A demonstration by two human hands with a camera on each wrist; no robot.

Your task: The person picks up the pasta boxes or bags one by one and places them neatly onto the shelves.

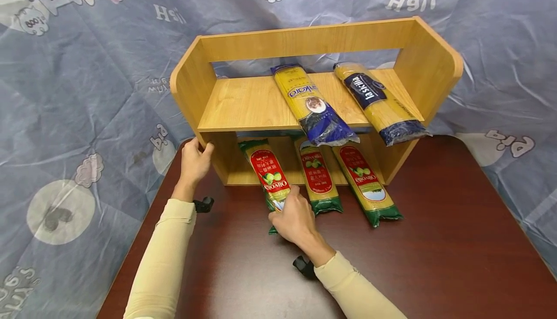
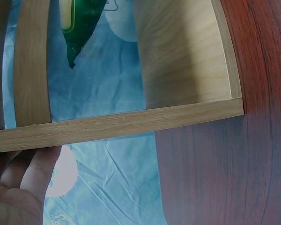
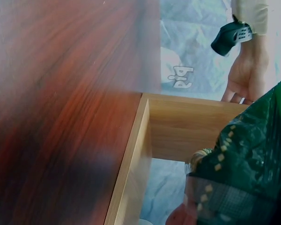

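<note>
My right hand (image 1: 296, 217) grips the near end of a spaghetti pack (image 1: 269, 169) with a red label and green ends. That pack slants out of the lower level of a wooden shelf (image 1: 243, 101); in the right wrist view its green end (image 3: 243, 164) hides most of the hand. At the shelf's left side panel, my left hand (image 1: 196, 162) holds the front edge, its fingers (image 2: 35, 171) against the outer face. Beside the gripped pack lie two matching spaghetti packs, one in the middle (image 1: 319, 179) and one on the right (image 1: 363, 181), both jutting past the shelf front.
On the upper level lie a blue-and-yellow spaghetti pack (image 1: 309, 101) and another with a dark blue label (image 1: 378, 99), both overhanging the front edge. The shelf stands on a dark red-brown table (image 1: 452, 241). A patterned grey-blue cloth (image 1: 104, 96) hangs behind and beside it.
</note>
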